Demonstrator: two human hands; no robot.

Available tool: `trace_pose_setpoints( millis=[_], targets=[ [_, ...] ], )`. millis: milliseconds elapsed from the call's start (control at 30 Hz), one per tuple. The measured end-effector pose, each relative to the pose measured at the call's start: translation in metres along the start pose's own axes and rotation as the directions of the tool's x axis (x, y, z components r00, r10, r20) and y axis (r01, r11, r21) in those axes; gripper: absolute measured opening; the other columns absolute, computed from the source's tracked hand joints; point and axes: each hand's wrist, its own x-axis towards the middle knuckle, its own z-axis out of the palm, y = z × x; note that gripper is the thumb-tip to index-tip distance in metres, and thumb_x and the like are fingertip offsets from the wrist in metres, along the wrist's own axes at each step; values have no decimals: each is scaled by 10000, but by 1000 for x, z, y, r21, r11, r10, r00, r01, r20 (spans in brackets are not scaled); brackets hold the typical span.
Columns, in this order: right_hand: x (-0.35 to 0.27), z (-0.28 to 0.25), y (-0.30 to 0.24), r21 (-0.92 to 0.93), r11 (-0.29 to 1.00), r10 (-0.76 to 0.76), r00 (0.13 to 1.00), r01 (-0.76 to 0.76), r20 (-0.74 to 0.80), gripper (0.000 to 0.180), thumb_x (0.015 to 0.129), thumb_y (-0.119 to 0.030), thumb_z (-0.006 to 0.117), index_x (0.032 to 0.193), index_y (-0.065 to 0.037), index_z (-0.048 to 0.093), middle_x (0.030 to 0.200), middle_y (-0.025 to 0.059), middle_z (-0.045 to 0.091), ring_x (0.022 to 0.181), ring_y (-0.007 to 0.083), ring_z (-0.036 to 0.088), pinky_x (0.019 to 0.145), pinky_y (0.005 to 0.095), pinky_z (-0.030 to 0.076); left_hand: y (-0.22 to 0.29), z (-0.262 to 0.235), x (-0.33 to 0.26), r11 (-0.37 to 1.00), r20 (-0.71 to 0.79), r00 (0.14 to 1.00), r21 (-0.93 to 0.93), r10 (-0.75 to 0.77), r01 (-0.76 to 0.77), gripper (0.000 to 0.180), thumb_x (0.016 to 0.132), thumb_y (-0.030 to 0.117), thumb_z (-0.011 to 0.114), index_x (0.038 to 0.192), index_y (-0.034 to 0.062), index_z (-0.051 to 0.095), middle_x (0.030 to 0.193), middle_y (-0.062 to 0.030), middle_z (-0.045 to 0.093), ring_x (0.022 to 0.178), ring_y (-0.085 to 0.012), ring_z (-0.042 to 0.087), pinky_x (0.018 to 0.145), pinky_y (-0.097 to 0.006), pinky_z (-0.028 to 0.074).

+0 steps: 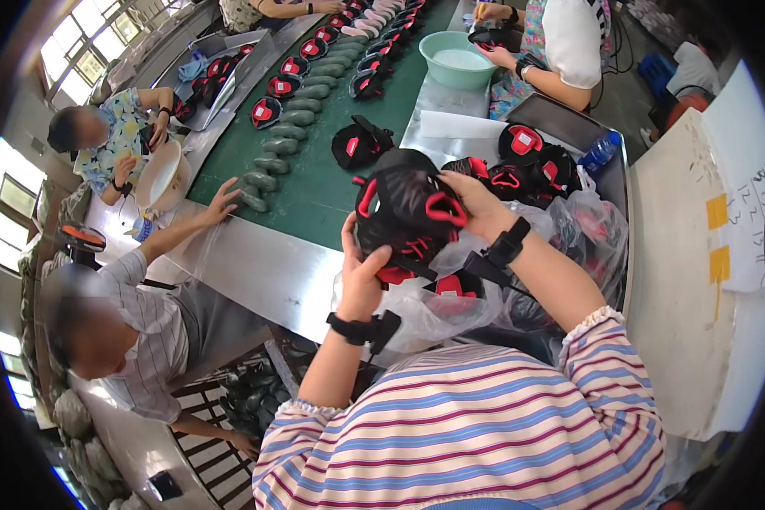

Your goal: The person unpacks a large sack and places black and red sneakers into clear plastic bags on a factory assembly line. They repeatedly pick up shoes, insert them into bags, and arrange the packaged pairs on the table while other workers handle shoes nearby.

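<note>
Head view, looking down: the wearer's 2 bare hands are apart from each other, gripping opposite sides of a black shoe upper with red trim (408, 212). The left hand (361, 276) has its thumb across the near lower side; the right hand (480, 204) holds the far right side. Whether they hold 1 upper or more is unclear, because the black parts merge.

The upper is raised in front of the chest, over the near edge of a green worktop (314, 212). Clear plastic bags (421, 327) lie just below it. To the right, a metal tray (561, 115) holds similar uppers and a blue bottle (599, 151). On the green surface are a loose upper (361, 144) and a row of grey-green shoe lasts (285, 144). At left, a co-worker's hand (221, 204) rests near the row's end.

Possible trouble: loose plastic could snag the upper or a wristband (506, 244) if lowered carelessly; a slack grip could let the upper drop.
</note>
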Motion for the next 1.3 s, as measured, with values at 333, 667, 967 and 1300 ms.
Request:
trace_pose_setpoints(
  millis=[333, 667, 967, 1300],
  targets=[
    [-37, 2, -20, 75, 981, -194, 867, 180, 460, 746, 502, 103, 514, 1232, -25, 433, 1221, 130, 497, 1107, 267, 506, 993, 393, 366, 15, -43, 7, 930, -110, 991, -350, 74, -108, 516, 670, -73, 552, 1171, 10, 461, 1098, -98, 567, 1007, -247, 559, 888, -363, 458],
    [-39, 7, 21, -792, 398, -203, 886, 464, 417, 386, 497, -100, 721, 853, 4, 612, 1161, 145, 450, 1070, 280, 473, 908, 321, 365, 30, -78, 8, 870, 596, 799, -352, -76, 346, 642, 778, 528, 583, 1173, 36, 459, 1154, -99, 510, 1132, -211, 455, 1008, -360, 292],
    [-24, 22, -14, -790, 477, 100, 868, 386, 485, 383, 489, -56, 639, 859, 23, 588, 860, 55, 534, 799, 156, 531, 731, 243, 407, 92, -34, 49, 823, 495, 869, 498, -9, -274, 908, 678, 548, 683, 1335, 40, 316, 1264, -138, 448, 1189, -231, 410, 995, -326, 299],
    [37, 27, -53, -57, 995, 83, 990, -76, 118, 293, 809, -45, 528, 1094, 24, 526, 1037, 146, 604, 908, 227, 619, 847, 354, 481, 82, -106, 68, 948, -189, 978, 317, 93, -29, 508, 748, 23, 663, 1151, 31, 354, 976, -140, 574, 829, -197, 605, 719, -309, 514]
  ],
)
